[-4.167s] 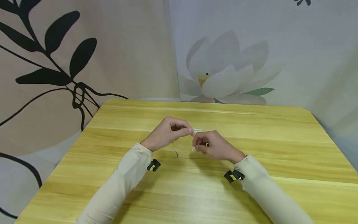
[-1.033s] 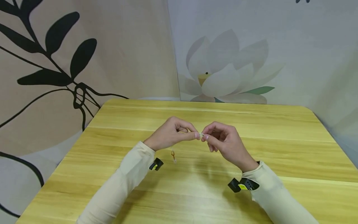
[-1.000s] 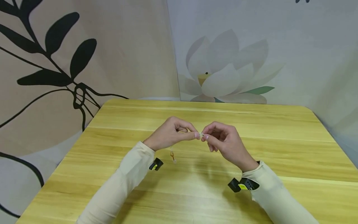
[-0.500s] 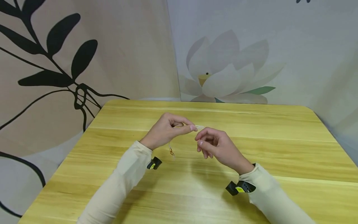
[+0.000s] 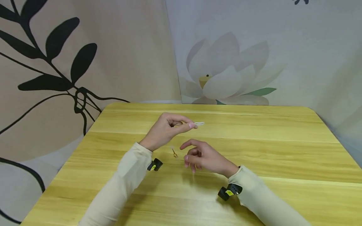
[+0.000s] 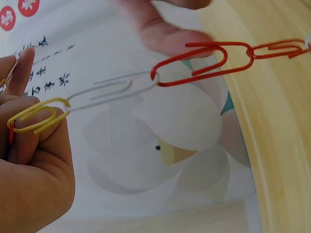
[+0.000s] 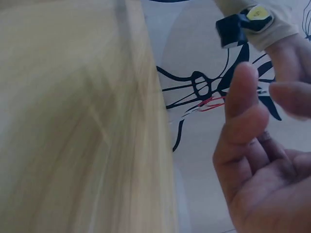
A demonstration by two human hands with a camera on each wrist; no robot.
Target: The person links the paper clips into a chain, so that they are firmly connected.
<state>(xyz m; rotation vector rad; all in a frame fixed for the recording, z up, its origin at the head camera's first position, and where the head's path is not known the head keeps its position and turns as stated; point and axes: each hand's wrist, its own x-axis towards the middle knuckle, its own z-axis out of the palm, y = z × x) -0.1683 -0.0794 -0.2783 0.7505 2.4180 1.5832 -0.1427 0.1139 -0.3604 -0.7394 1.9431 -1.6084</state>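
My left hand [image 5: 169,128] is raised above the table, pinching a white paper clip [image 5: 199,123] between thumb and forefinger. From this hand hangs a chain of linked paper clips [image 5: 174,153]. In the left wrist view, a yellow paper clip [image 6: 39,116] lies against the curled fingers, followed by a white one [image 6: 112,92], then a red one [image 6: 204,63] and another red one [image 6: 279,48]. My right hand [image 5: 207,157] has loosely bent fingers and holds nothing. Its forefinger points towards the hanging chain; in the left wrist view a fingertip [image 6: 187,41] overlaps the red clip, contact unclear.
Beneath both hands spreads a wood-grain table [image 5: 254,141], its far edge against a wall [image 5: 135,56] printed with a lotus and dark leaves. Each wrist carries a small black camera, such as the right one's camera [image 5: 226,192].
My right hand was at the white clip about a second ago; it has come away and moved down and left towards the hanging chain. My left hand has risen slightly, still pinching the clip.
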